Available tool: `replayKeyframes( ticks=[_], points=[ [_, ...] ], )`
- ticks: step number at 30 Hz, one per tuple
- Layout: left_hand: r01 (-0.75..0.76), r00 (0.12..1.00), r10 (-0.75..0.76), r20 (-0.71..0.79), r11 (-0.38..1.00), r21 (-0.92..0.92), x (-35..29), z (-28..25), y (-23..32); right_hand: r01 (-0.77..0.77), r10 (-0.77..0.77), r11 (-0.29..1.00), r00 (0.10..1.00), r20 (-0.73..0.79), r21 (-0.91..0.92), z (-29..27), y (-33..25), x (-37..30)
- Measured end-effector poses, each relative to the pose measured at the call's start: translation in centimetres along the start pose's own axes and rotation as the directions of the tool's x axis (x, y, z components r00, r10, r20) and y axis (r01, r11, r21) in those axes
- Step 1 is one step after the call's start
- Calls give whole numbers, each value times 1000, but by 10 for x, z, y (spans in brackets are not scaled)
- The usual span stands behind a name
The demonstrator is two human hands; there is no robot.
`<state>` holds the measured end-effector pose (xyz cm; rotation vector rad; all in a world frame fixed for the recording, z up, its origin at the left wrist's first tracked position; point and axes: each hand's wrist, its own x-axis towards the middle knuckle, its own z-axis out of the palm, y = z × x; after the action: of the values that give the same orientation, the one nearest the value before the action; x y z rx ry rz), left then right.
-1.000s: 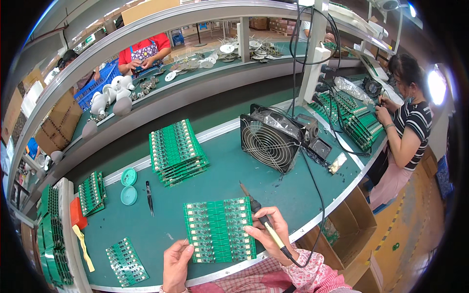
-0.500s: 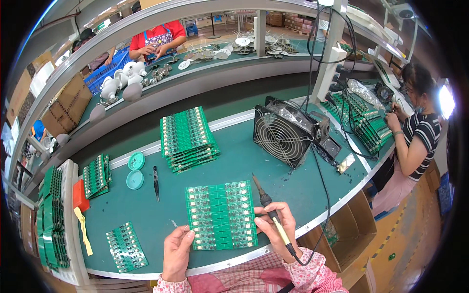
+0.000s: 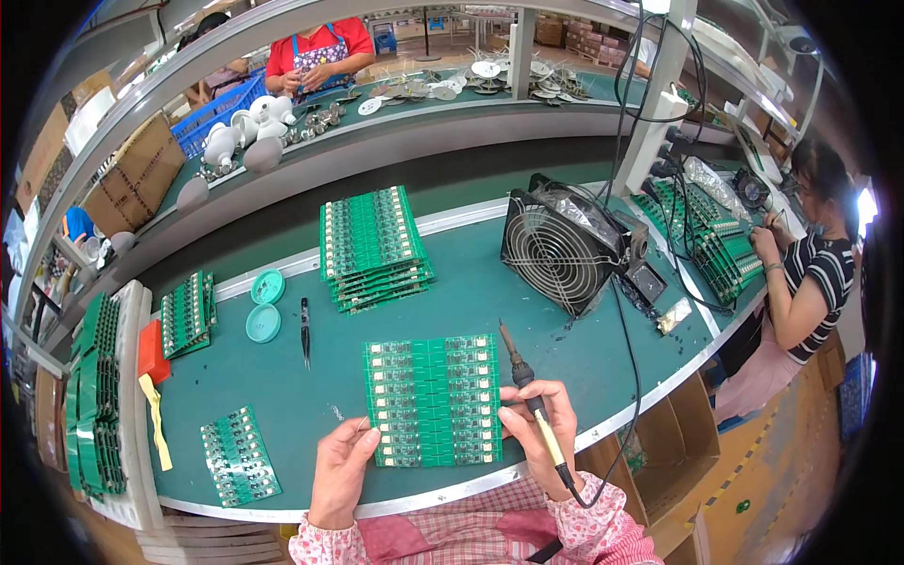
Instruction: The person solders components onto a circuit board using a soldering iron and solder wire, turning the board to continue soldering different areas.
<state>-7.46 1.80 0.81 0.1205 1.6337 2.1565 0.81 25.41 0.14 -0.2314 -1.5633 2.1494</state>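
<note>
A green circuit board panel (image 3: 433, 400), with a row of small parts down each side, is held up over the front of the bench. Its left edge is pinched between thumb and fingers of my left hand (image 3: 344, 466); a thin wire shows at those fingertips. At the right edge, my right hand (image 3: 543, 424) grips a soldering iron (image 3: 538, 414), tip pointing up and away, while its fingers also touch the panel. Beyond lies a stack of similar panels (image 3: 372, 235). Another panel (image 3: 240, 457) rests on the bench, left of my left hand.
Black tweezers (image 3: 305, 334) lie beside two small turquoise round containers (image 3: 263, 323). A caged fan (image 3: 556, 252) stands at back right, with the iron's cable nearby. Panels fill a white rack (image 3: 141, 414) at far left, near a red box (image 3: 153, 351). A co-worker (image 3: 800, 282) sits at right.
The whole view has shifted slightly, so the bench things appear a little higher and to the right. Both hands keep their grips on the panel and the soldering iron.
</note>
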Motion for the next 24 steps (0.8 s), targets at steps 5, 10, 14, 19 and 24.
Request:
replayKeyframes(
  ticks=[5, 10, 14, 19, 24],
  points=[
    [0, 1000, 0, 2, 1000, 16, 2, 2, 3, -10, 10, 1000, 1000, -17, -13, 2, -3, 0],
    [12, 1000, -13, 27, 1000, 23, 2, 0, -2, -8, 7, 1000, 999, -41, -26, -1, 2, -2],
    [-5, 999, 4, 39, 1000, 22, 1, -1, 1, 11, -11, 1000, 1000, -19, -21, 2, 0, 0],
    [-6, 998, 5, 62, 1000, 17, 4, -1, 1, 26, -26, 998, 1000, -16, -52, 4, -2, 2],
    [-20, 997, 19, 74, 1000, 15, 5, 0, 1, 20, -21, 999, 1000, -18, -47, 0, 2, 3]
  ],
)
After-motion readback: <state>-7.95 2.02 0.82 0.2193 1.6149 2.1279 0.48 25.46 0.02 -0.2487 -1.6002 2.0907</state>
